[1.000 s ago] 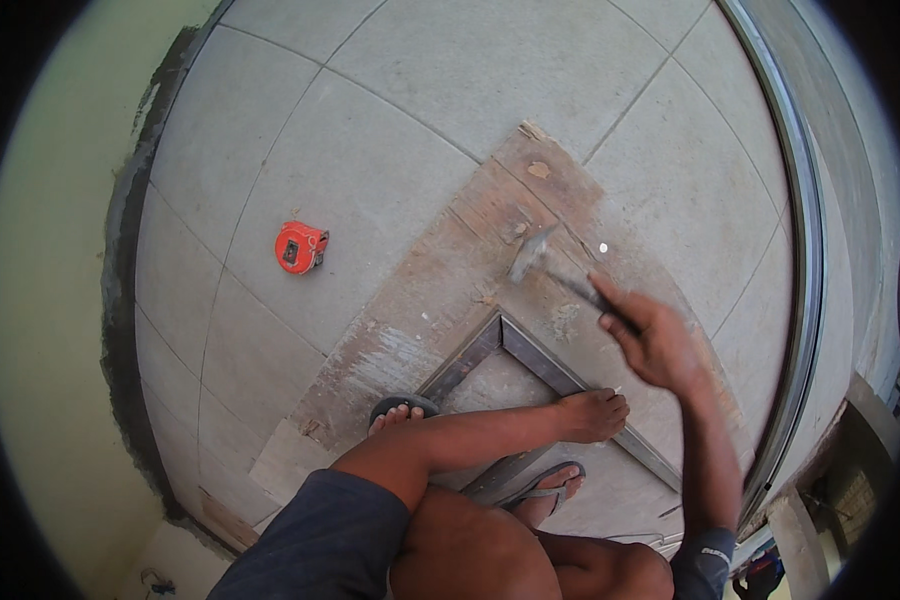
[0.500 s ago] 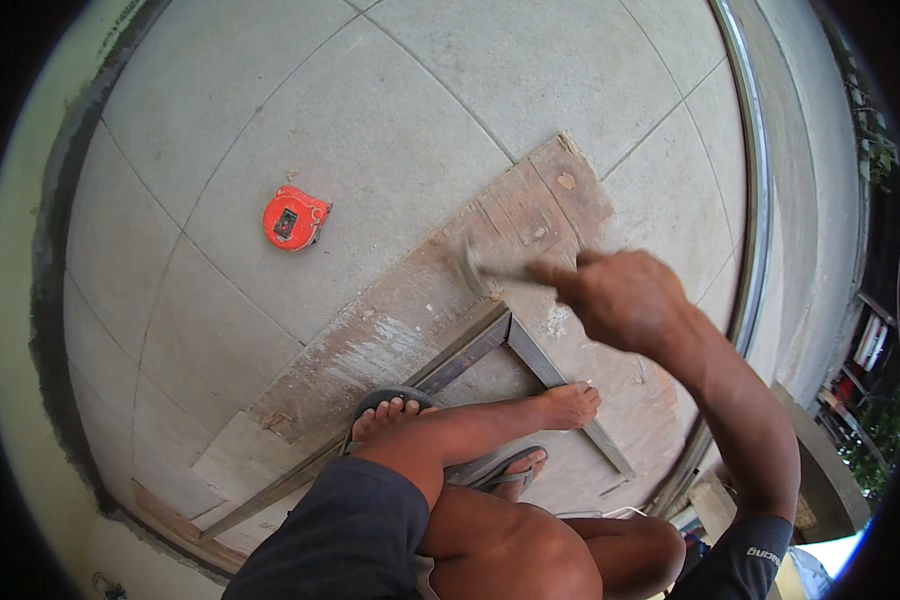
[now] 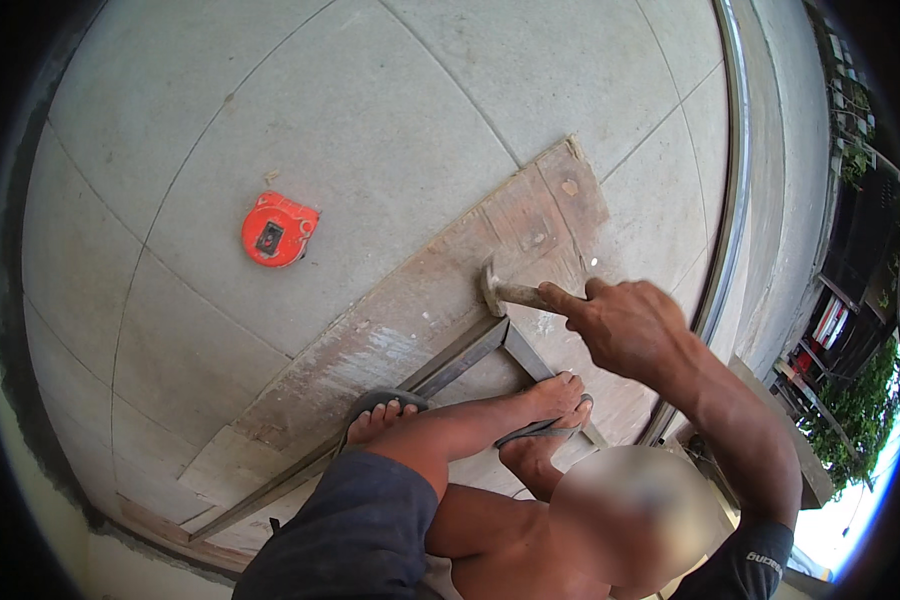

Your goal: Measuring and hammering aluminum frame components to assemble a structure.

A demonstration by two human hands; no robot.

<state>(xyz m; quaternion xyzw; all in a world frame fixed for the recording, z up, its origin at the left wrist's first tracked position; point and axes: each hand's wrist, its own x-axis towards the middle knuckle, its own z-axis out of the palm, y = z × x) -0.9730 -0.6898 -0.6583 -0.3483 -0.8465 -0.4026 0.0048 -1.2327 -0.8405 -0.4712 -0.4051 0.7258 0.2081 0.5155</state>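
My right hand (image 3: 630,325) is closed round the handle of a hammer (image 3: 515,292), index finger along it. The hammer's head stands at the mitred corner of a grey-brown frame (image 3: 460,355); whether they touch I cannot tell. My left arm crosses low in front of me, and my left hand (image 3: 557,395) is closed over the frame's right bar, just below that corner. Part of its grip is hidden. Under the corner lies a worn, paint-marked board (image 3: 390,320). My sandalled feet are beside the frame, the left foot (image 3: 380,418) close to its long bar.
A red tape measure (image 3: 280,230) lies on the tiled floor (image 3: 370,130), left of the board. A metal track (image 3: 735,150) curves along the right side. Plants (image 3: 850,400) and stacked items show beyond it. A wall's dark lower edge bounds the left.
The hammer has come down onto or very near the frame's corner from just above it. My left hand stays on the bar. The view has shifted, and the tape measure appears farther left.
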